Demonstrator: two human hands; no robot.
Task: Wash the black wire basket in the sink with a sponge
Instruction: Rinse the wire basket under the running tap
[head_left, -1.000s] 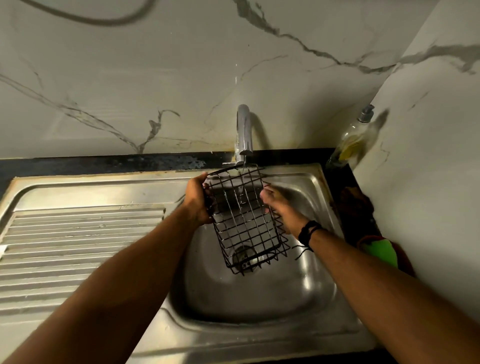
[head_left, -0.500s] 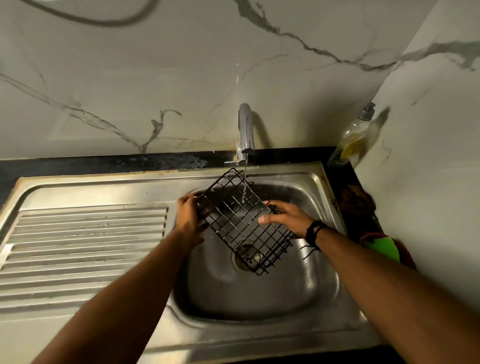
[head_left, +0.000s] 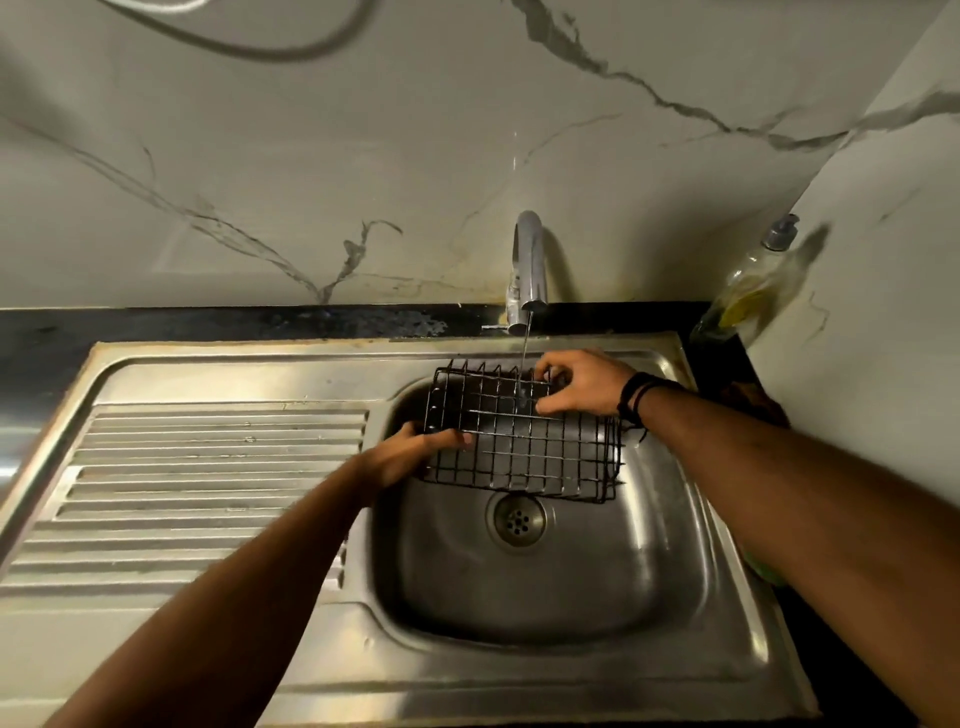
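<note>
The black wire basket (head_left: 524, 447) lies sideways over the back half of the steel sink bowl (head_left: 545, 587), under a thin stream of water from the tap (head_left: 530, 260). My left hand (head_left: 410, 452) grips its near left edge. My right hand (head_left: 582, 384) holds its far upper rim, with a dark band on the wrist. The stream falls on the basket just left of my right fingers. No sponge shows in either hand.
A ribbed steel draining board (head_left: 197, 488) lies left of the bowl. The drain (head_left: 517, 519) sits just below the basket. A soap dispenser bottle (head_left: 748, 286) stands in the back right corner. A green object (head_left: 763, 571) is partly hidden behind my right forearm.
The basket has turned from hanging end-down to lying level and sideways under the tap. My right hand moved up to its far rim, and my left hand shifted to the near left edge.
</note>
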